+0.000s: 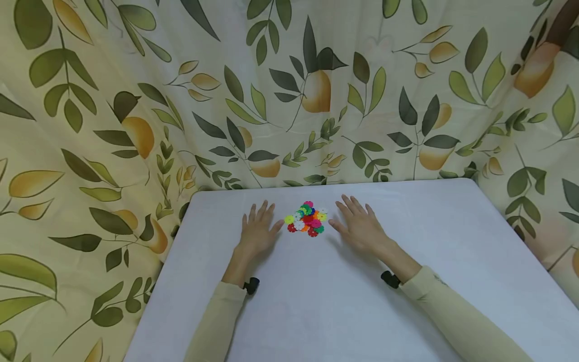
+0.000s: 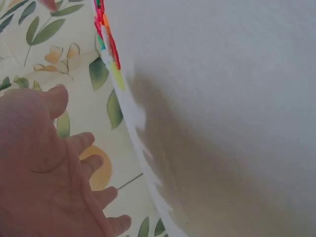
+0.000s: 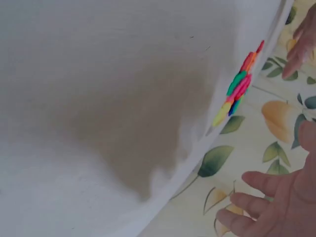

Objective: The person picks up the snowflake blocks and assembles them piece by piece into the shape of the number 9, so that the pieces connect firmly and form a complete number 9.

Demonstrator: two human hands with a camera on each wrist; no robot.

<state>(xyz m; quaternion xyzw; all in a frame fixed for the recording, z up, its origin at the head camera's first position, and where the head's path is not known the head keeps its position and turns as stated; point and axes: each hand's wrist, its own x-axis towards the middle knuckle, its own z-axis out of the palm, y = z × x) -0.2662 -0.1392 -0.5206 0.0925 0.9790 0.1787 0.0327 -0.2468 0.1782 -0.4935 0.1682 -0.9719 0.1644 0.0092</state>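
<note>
Overlapping in a low heap, the discs (image 1: 307, 219) cover parts of one another, so their number is hard to tell. Both wrist views catch them nearly edge-on; in the left one the top of the frame cuts the heap off, and the separate pieces blur into stripes of colour. The sleeves (image 1: 217, 319) run out of the bottom of the head view, and the right wrist view shows the right hand only in part.

The discs are thin, round and notched at the rim, plastic by their look, in red, pink, green, yellow, orange, blue and white. They lie towards the far side of the tabletop (image 1: 316, 311), which is smooth, pale and round-cornered. Behind it hangs a curtain (image 1: 316, 146) with soft folds, printed with leaves and orange fruit. The sleeves are plain and light-coloured, and a small black device (image 1: 251, 285) sits at each wrist.

The left hand (image 1: 258, 229) and right hand (image 1: 362, 229) hover palm down on either side of the heap, casting shadows on the tabletop. Each has its fingers extended and spread, the thumb pointing towards the discs, near yet apart from them. Neither grips anything.
</note>
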